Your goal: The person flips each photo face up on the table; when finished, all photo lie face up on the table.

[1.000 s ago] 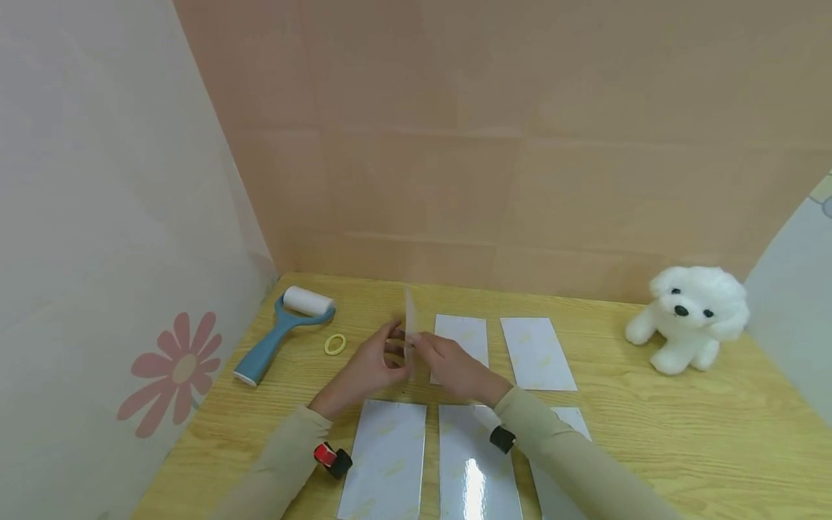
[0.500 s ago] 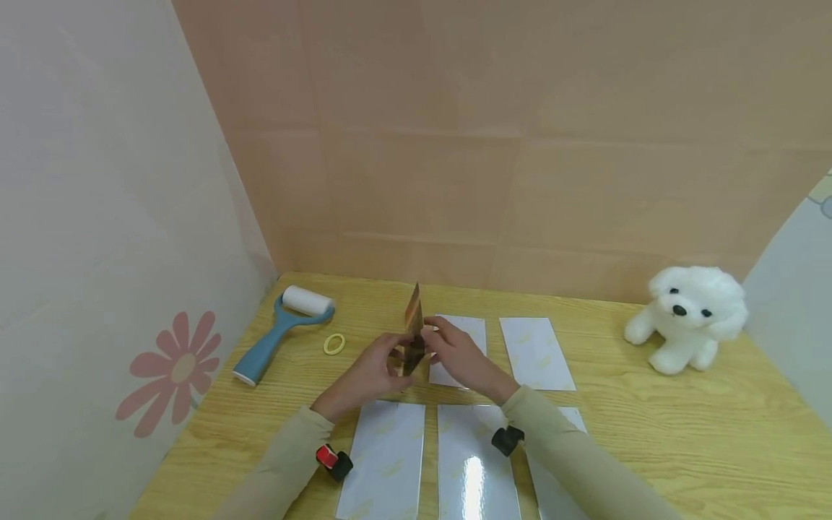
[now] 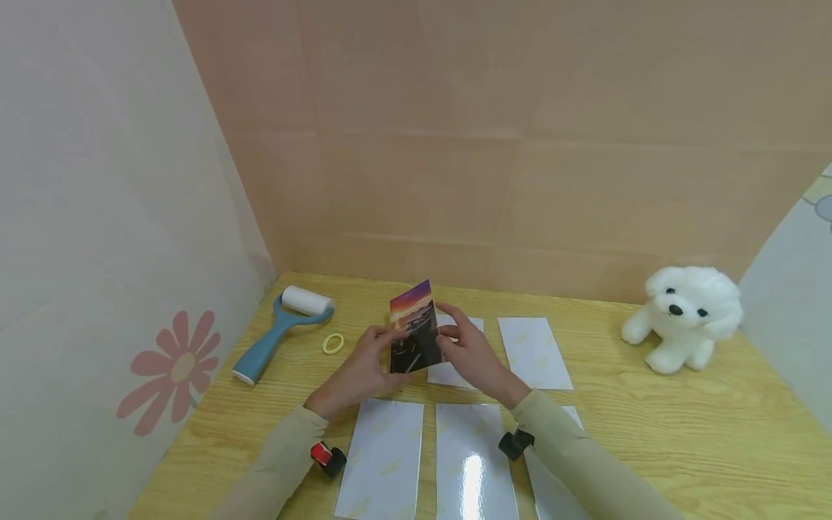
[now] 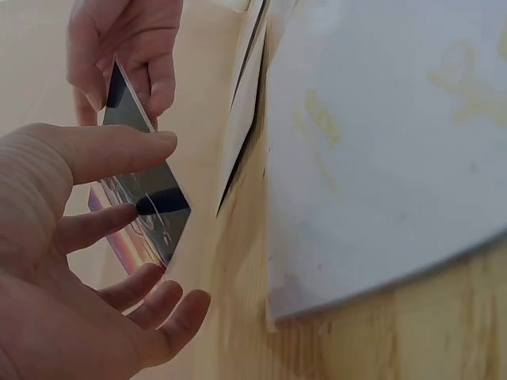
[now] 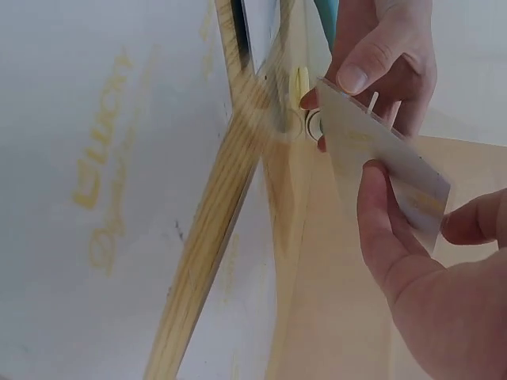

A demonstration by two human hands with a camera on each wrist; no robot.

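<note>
In the head view a small photo print (image 3: 414,347), with an orange and purple sky above a dark lower part, stands tilted between my hands over the table. My left hand (image 3: 359,370) holds its left side, index finger on the picture face and thumb at the bottom edge. At its right edge my right hand (image 3: 477,361) pinches it, fingers reaching behind. The right wrist view shows the print's white back (image 5: 348,127) with faint yellow marks. From the left wrist, the dark glossy face (image 4: 162,202) turns towards my left fingers, the right hand beyond.
Several larger white sheets (image 3: 383,455) with faint yellow lettering lie in rows on the wooden table (image 3: 682,433). Left of my hands are a blue-handled lint roller (image 3: 273,339) and a yellow ring (image 3: 334,344). A white plush dog (image 3: 685,318) sits at the far right.
The print has turned from edge-on, with its pale side showing, until its picture faces the head camera. My right hand has shifted slightly right along with it.
</note>
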